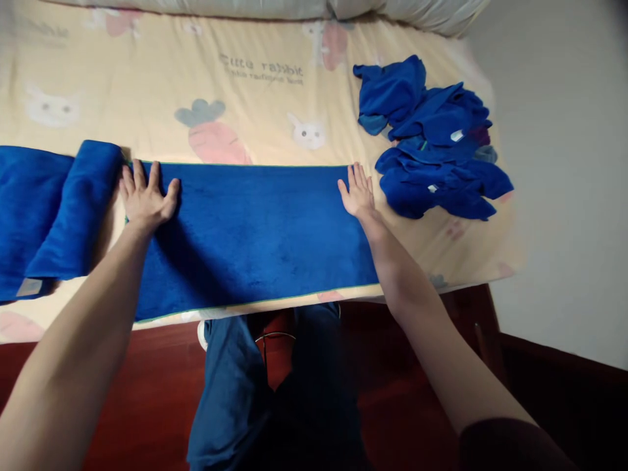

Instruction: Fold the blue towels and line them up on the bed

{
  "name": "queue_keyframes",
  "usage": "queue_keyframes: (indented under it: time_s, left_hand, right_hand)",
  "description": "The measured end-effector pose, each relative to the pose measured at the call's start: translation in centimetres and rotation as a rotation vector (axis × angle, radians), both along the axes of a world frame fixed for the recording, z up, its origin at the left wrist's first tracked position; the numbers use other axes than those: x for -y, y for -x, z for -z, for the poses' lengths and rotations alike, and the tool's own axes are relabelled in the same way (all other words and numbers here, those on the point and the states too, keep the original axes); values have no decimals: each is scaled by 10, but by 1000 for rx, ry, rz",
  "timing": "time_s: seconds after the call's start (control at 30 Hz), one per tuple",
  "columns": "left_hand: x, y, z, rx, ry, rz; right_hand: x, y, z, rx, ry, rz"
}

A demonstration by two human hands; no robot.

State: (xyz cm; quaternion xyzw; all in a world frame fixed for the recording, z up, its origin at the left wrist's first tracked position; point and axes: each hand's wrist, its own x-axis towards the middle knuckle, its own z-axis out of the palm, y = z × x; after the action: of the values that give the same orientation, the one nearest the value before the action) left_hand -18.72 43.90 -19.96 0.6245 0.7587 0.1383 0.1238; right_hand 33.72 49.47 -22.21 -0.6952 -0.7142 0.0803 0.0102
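Note:
A blue towel (265, 229) with a thin green edge lies spread flat on the bed, its long side along the bed's near edge. My left hand (147, 196) rests on its far left corner, fingers spread. At the far right corner my right hand (359, 191) lies flat with its fingers stretched out. Neither hand grips anything. Just left of my left hand are folded blue towels (91, 209), one with a pale tag near the front edge.
A heap of crumpled blue towels (436, 137) lies on the right of the bed. The yellow bed sheet (265, 124) carries rabbit and carrot prints. A pale cushion-like edge (245, 8) runs along the back, a plain wall (564, 163) stands right, and dark red floor (152, 392) shows below.

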Motion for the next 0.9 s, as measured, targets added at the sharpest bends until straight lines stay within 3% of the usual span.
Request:
queue_keyframes:
  time_s: [0.13,0.23,0.3,0.43,0.63,0.73,0.9]
  left_hand:
    - [34,-22,-10,-17,-63,84]
    - [96,-43,-14,-46,-96,237]
    - [139,-48,-15,-58,-78,240]
    - [193,-35,-14,-66,-54,126]
    - [213,-11,-15,-42,-95,84]
    - [238,-8,-16,-46,-98,42]
    - [303,-15,-14,-73,-107,-62]
  right_hand:
    - [34,34,-19,-2,-80,-32]
    - [92,58,-25,-36,-108,-168]
    - [130,60,-22,-69,-101,-207]
    - [167,31,-11,-107,-146,-61]
    - [177,-10,-11,-124,-122,19]
    - [210,-18,-13,-125,-119,39]
    - [274,-31,-11,-111,-112,100]
